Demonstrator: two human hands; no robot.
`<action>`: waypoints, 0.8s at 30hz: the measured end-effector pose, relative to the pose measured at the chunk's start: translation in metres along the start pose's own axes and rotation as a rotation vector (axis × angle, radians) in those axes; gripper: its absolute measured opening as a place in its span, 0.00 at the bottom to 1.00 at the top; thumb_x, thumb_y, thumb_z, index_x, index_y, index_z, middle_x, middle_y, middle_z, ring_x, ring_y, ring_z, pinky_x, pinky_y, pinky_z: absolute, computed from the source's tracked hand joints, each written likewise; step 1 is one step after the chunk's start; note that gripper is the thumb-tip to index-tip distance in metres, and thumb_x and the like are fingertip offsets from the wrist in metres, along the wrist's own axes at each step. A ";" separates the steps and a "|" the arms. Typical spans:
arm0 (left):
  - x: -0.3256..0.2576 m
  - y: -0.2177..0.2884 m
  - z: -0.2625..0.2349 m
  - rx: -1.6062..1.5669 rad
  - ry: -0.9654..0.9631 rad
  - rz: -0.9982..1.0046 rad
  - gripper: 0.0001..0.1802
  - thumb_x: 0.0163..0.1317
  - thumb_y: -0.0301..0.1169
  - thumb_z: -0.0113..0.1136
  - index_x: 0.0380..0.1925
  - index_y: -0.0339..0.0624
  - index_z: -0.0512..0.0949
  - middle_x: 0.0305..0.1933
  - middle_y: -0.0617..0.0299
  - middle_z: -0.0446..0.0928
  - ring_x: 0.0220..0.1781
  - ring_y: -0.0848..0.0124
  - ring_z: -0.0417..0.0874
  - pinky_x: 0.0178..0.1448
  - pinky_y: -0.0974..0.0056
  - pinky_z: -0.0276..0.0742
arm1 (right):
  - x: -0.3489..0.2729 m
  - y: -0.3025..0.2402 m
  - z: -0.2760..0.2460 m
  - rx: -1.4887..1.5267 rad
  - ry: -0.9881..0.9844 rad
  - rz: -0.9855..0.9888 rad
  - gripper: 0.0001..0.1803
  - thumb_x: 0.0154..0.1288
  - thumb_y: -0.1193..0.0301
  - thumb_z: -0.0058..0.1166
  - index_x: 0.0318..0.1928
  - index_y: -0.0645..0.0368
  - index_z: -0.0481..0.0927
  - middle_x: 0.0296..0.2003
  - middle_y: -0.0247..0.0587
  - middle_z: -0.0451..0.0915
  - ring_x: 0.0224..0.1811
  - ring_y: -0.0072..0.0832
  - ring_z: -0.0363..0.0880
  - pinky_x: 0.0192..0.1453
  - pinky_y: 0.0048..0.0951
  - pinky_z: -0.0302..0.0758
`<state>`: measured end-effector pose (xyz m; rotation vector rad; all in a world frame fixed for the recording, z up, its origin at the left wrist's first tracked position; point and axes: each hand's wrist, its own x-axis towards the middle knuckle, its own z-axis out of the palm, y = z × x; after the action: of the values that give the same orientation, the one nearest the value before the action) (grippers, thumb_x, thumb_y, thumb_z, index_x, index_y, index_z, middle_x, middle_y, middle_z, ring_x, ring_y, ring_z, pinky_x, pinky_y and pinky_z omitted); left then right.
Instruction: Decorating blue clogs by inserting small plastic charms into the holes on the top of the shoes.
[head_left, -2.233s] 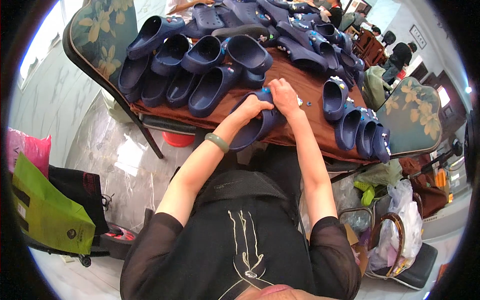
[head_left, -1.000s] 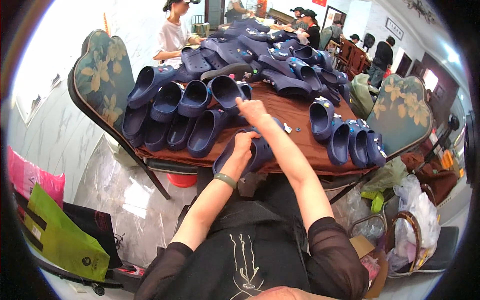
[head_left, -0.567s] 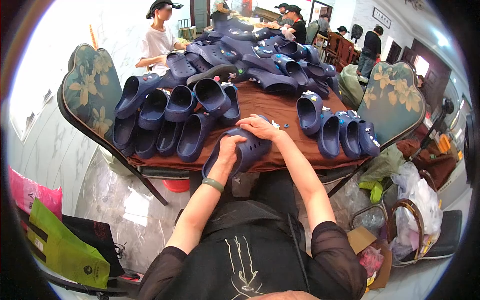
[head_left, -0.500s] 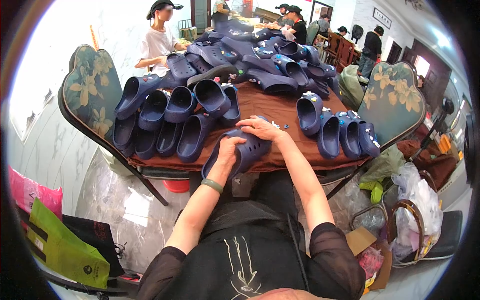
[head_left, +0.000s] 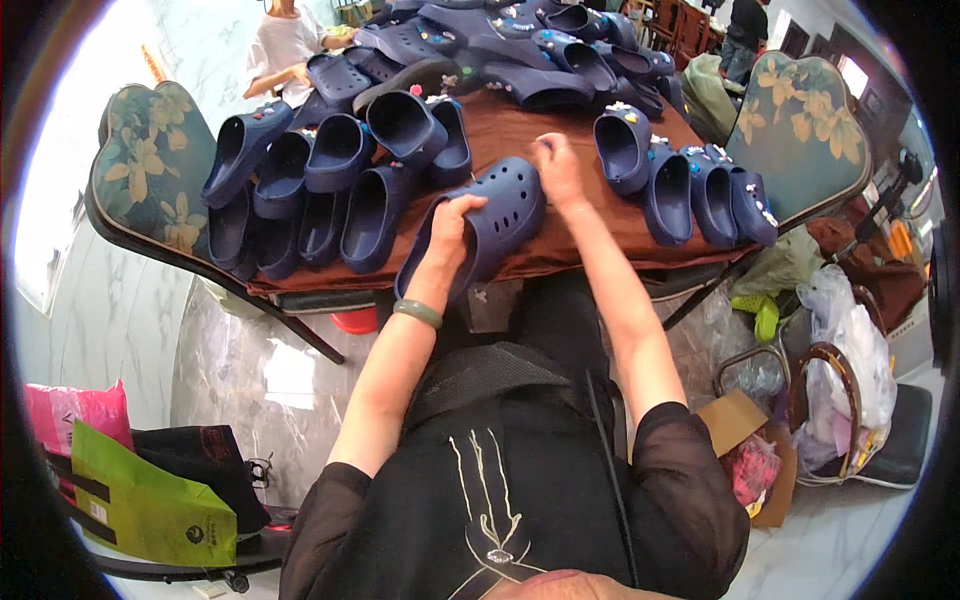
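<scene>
A navy clog (head_left: pixel 505 205) with vent holes across its toe is held at the table's near edge, toe pointing away from me. My left hand (head_left: pixel 452 228) grips it by the side, the thumb laid over its upper. Just right of the toe, apart from the clog, is my right hand (head_left: pixel 562 170). Its fingers are curled together in a pinch; whatever may be between them is too small to make out. No decorations show on the held clog's upper. To the left, more navy clogs (head_left: pixel 372 215) stand stacked in a row, their openings facing me.
Several clogs with small colourful charms (head_left: pixel 668 195) line the right of the brown-covered table (head_left: pixel 515 125). Behind them rises a large clog heap (head_left: pixel 480 50). Floral-backed chairs (head_left: pixel 800 120) flank both sides. A person (head_left: pixel 285 50) stands at the far left.
My right hand has lifted off the clog's toe and moved away to the right, its fingers now pinched. My left hand keeps hold of the clog. The view has tilted downward.
</scene>
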<state>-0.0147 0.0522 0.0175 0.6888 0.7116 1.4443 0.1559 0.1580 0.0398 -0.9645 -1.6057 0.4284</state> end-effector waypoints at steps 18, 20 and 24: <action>-0.040 -0.017 0.001 -0.053 0.199 -0.066 0.21 0.55 0.37 0.48 0.41 0.30 0.72 0.37 0.48 0.78 0.34 0.57 0.82 0.40 0.56 0.80 | -0.006 0.084 -0.017 -1.113 -0.278 -0.361 0.10 0.59 0.61 0.53 0.38 0.45 0.83 0.35 0.29 0.78 0.46 0.32 0.71 0.55 0.47 0.57; -0.037 -0.017 -0.002 -0.072 0.188 -0.080 0.21 0.54 0.37 0.48 0.41 0.29 0.72 0.36 0.48 0.78 0.33 0.57 0.82 0.39 0.56 0.80 | -0.001 0.082 -0.013 -1.189 -0.328 -0.426 0.09 0.59 0.63 0.53 0.38 0.46 0.83 0.34 0.28 0.79 0.45 0.30 0.72 0.55 0.47 0.57; -0.036 -0.016 -0.001 -0.074 0.184 -0.037 0.21 0.52 0.36 0.48 0.40 0.29 0.72 0.35 0.48 0.78 0.33 0.57 0.82 0.38 0.57 0.80 | -0.006 0.018 -0.012 -0.402 -0.056 -0.409 0.09 0.53 0.70 0.58 0.38 0.48 0.84 0.37 0.33 0.80 0.43 0.29 0.75 0.51 0.40 0.64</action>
<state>-0.0061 0.0160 0.0050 0.4873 0.8047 1.5055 0.1738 0.1611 0.0261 -0.8877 -1.9270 -0.1569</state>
